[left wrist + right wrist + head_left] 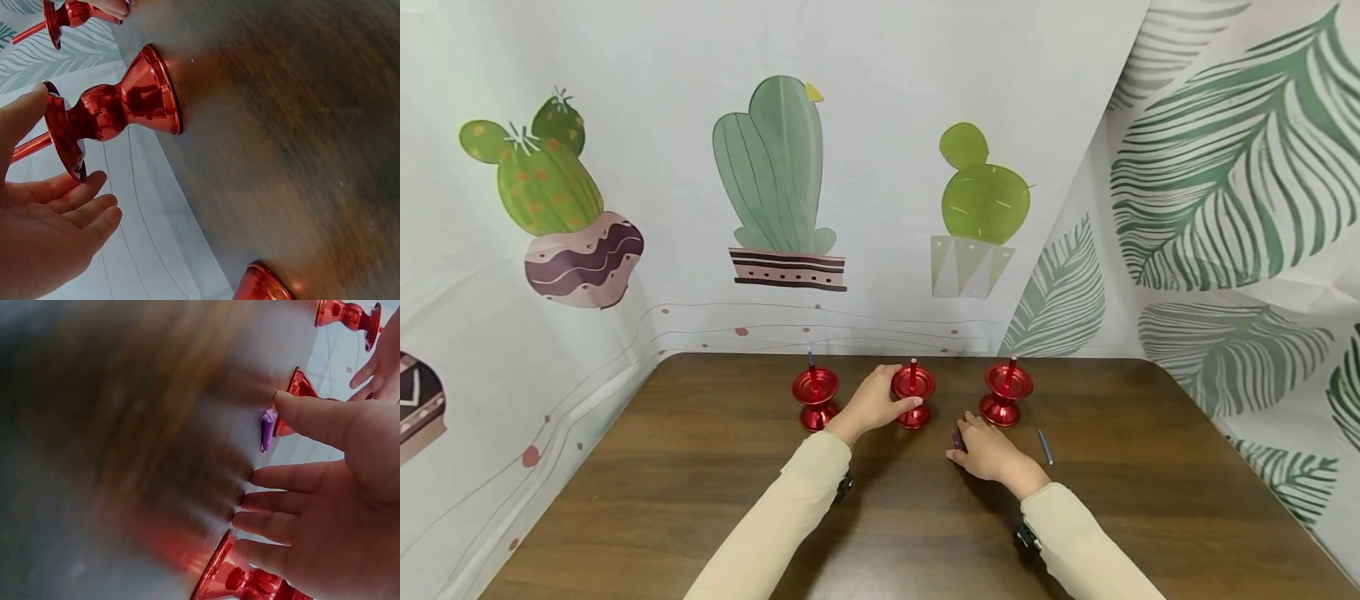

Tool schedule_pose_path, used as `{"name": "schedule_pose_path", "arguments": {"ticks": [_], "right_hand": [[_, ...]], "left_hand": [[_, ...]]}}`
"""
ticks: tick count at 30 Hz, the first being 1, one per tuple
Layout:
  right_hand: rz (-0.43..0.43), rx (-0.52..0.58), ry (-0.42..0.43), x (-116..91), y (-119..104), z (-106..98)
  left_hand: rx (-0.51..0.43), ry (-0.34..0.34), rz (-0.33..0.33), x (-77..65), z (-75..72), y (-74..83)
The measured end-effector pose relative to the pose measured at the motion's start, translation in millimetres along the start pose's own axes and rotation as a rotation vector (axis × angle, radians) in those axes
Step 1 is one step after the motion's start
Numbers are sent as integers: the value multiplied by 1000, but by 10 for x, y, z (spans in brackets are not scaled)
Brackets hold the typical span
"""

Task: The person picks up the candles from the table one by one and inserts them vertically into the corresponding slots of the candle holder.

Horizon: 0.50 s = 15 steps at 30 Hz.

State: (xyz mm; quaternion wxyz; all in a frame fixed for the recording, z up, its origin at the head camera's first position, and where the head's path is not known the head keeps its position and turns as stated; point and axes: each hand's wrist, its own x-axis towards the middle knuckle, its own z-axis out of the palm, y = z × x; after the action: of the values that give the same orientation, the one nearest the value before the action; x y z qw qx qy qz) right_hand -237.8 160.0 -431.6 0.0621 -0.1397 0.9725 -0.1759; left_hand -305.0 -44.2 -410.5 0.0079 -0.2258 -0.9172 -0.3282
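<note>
My left hand (872, 402) holds the middle red candle holder (913, 415) by its dish. In the left wrist view the thumb is on one side of the dish rim and the fingers on the other, while the holder's base (153, 94) stands on the table. A red stem rises from the dish. My right hand (988, 450) is low over the table with its fingers extended. A small purple candle (268, 431) lies between its thumb and index finger, showing a gap to both in the right wrist view.
To the left stands a red candle holder (817, 390) with a slim blue candle (811, 358) upright in it. Another red holder (1008, 383) stands behind the right hand. A blue candle (1046, 447) lies on the brown table (910, 533). A printed cloth (880, 208) hangs behind.
</note>
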Motion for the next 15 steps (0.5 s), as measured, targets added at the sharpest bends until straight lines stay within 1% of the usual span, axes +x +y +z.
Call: {"name": "schedule_pose_path", "arguments": {"ticks": [2,4,9,11,15], "right_hand": [[-8,-3,16,-3,-7,4],[-28,-12,50,-1,-14,11],[-96,-43,182,8,-41,46],[-103,-59,215,8,-52,57],[-85,-91,230,4,-65,64]], "left_hand": [[0,1,0,0,0,-2],[-2,2,-3,-2,1,-4],[-4,6,-9,-2,11,-15],[-3,9,-7,0,19,-21],[1,12,-7,3,27,-21]]}}
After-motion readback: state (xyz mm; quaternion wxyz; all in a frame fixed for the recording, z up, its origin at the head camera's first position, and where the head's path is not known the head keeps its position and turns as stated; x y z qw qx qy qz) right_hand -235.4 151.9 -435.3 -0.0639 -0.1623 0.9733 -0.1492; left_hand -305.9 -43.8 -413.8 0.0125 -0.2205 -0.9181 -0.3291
